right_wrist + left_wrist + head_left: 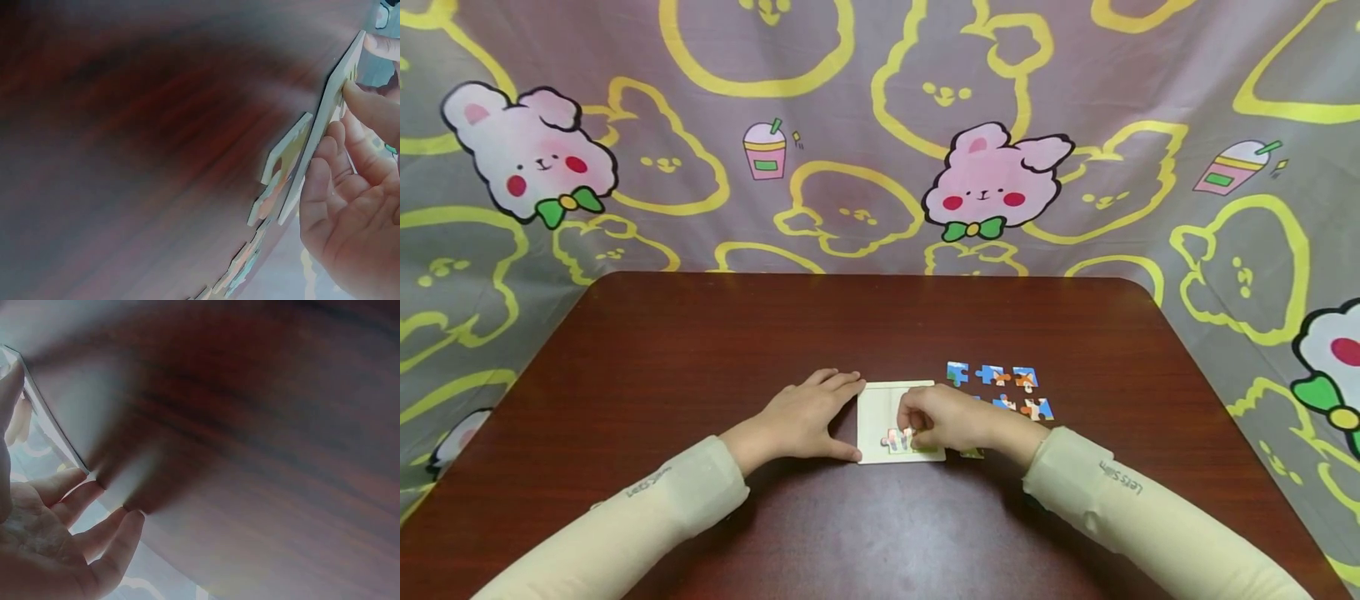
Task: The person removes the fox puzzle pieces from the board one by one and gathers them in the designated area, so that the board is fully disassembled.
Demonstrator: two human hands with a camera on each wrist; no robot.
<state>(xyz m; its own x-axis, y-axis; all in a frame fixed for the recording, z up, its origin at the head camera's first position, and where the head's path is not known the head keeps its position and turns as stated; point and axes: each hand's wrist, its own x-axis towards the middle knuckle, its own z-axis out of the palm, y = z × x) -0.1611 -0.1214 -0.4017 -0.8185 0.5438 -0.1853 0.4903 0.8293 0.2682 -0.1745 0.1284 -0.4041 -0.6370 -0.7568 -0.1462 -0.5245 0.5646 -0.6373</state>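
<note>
A pale square puzzle tray [874, 408] lies flat on the table. My left hand [811, 415] lies at its left side with fingers spread, fingertips at the upper left corner and thumb at the lower left one. My right hand [951, 417] is over the tray's right half, fingers bent toward the thumb. With fingers and thumb it pinches a jigsaw piece [893, 441] low in the tray. Green artwork [927, 449] shows in the tray's lower right corner, partly hidden by this hand. In the right wrist view, the thumb [372, 111] reaches down over the tray [325, 119].
To the right of the tray lie several loose jigsaw pieces, among them a blue and green one [957, 372] and an orange and blue one [1038, 408]. My right hand and forearm cover some. The brown table [737, 325] ends at a patterned curtain [850, 100].
</note>
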